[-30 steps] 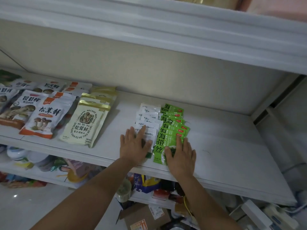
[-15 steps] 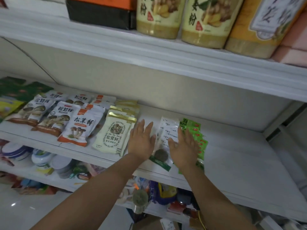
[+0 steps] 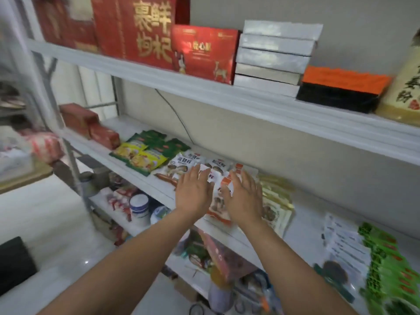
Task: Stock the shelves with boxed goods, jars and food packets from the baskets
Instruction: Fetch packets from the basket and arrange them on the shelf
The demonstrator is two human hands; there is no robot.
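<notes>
- Left hand (image 3: 193, 194) and right hand (image 3: 245, 200) flank a column of white mushroom packets (image 3: 218, 204) near the middle shelf's (image 3: 304, 228) front edge.
- Both hands' fingers (image 3: 196, 175) are straight, pressed together, pinching nothing.
- Green packets (image 3: 386, 269) lie toward the right end.

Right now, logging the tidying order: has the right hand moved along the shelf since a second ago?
Yes. The right hand moved left along the white shelf, from the flat green seaweed packets to the white-and-orange mushroom packets.
</notes>
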